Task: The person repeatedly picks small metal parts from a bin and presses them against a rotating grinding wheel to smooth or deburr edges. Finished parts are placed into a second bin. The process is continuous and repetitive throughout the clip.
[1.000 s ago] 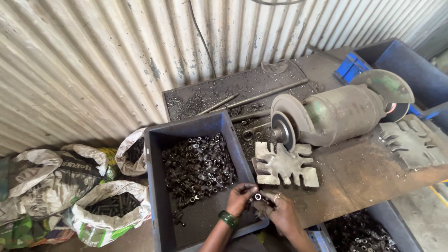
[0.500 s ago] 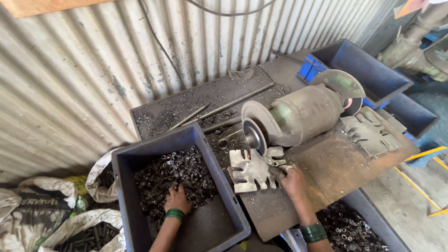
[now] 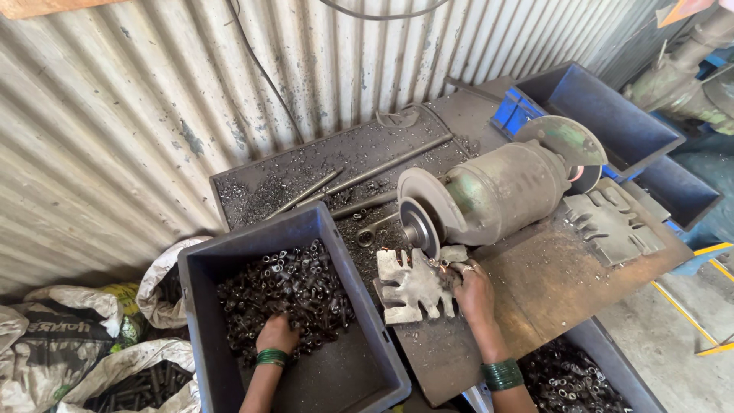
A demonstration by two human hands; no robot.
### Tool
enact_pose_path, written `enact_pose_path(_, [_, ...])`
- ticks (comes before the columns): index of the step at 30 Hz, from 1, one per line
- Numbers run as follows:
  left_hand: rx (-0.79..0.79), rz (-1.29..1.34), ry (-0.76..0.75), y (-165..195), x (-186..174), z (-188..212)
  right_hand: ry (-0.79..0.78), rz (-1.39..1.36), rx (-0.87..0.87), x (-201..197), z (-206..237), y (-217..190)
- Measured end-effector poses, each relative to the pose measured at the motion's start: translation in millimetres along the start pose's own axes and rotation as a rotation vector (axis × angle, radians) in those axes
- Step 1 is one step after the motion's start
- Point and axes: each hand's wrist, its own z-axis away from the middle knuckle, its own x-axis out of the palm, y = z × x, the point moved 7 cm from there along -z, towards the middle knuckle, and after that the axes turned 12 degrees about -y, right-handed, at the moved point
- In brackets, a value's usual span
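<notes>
My left hand is inside the dark blue bin, fingers curled down into the heap of small black metal pieces. My right hand lies on the notched steel rest plate and pinches a small metal piece against the grinding wheel of the green bench grinder. A tiny spark shows at the contact. Both wrists wear green bangles.
A flat tray of metal filings, rods and a spanner sits behind the grinder by the corrugated wall. A second notched plate lies at the grinder's right. Blue bins stand at the right, another bin of pieces below, sacks at left.
Both hands were together at the bin's near right corner. My left hand has since moved into the heap, and my right hand has gone up to the grinding wheel.
</notes>
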Motion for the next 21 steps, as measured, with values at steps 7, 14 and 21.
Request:
enact_pose_path(7, [-0.052, 0.006, -0.061, -6, 8, -2, 0.031, 0.026, 0.01, 9, -1, 11])
enact_pose_path(14, [-0.042, 0.014, -0.066, -3, 7, -3, 0.037, 0.039, 0.033, 5, 0, -1])
enact_pose_path(21, [-0.014, -0.003, -0.049, 4, -2, 2, 0.011, -0.198, 0.165, -2, 1, 6])
